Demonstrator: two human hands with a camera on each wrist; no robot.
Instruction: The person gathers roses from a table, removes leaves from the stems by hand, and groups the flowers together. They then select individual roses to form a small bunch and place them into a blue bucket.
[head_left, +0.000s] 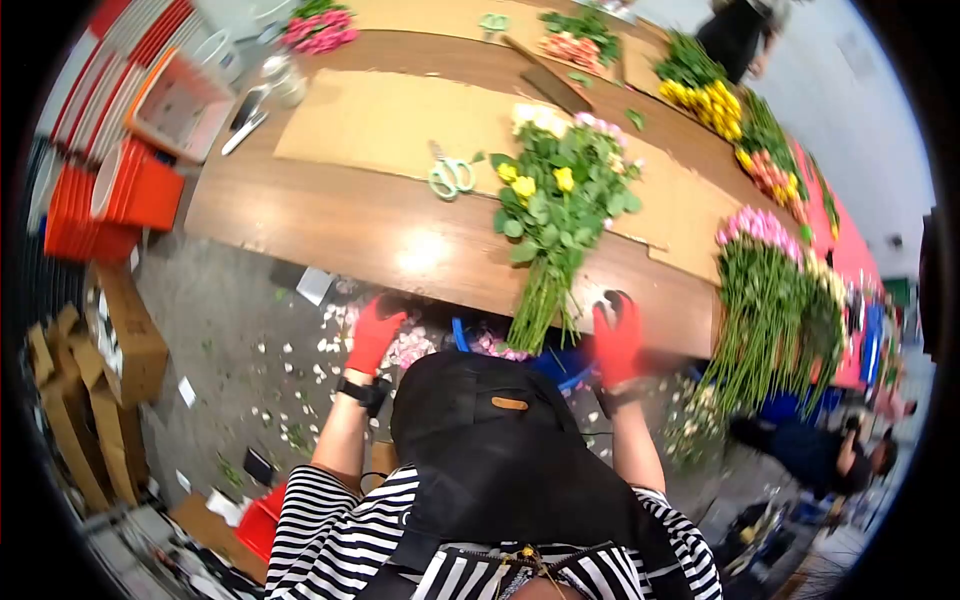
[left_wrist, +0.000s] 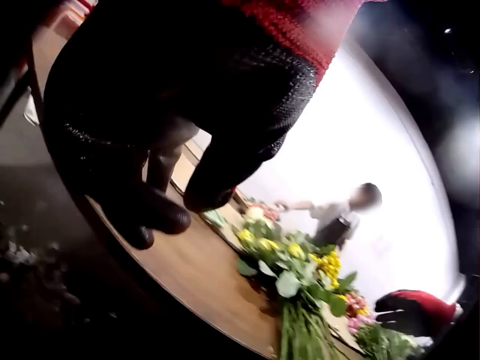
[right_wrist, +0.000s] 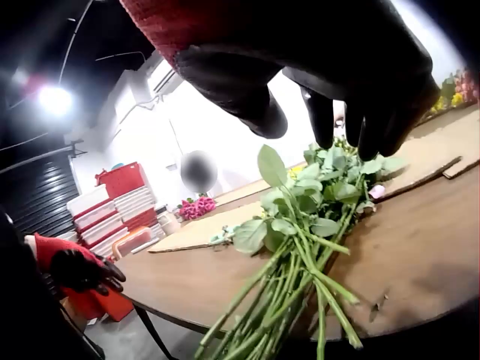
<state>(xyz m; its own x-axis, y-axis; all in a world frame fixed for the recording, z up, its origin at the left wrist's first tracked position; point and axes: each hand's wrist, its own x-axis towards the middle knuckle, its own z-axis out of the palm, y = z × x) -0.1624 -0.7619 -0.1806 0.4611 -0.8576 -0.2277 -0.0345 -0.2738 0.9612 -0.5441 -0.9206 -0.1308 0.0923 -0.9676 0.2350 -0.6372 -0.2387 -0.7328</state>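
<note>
A bunch of cream, yellow and pale pink roses lies on the wooden table, its green stems reaching past the near edge. My left hand, in a red glove with black-coated fingers, hangs by the table edge left of the stems. In the left wrist view its fingers are bent loosely around nothing. To the right of the stems is my right hand, gloved alike. Its loosely bent fingers hold nothing and overlap the leaves in the right wrist view. Scissors with pale green handles lie left of the roses.
Flattened cardboard covers part of the table. A bundle of pink roses hangs over the right edge. Yellow flowers lie farther back. Red buckets stand left; petals litter the floor. Other people are around.
</note>
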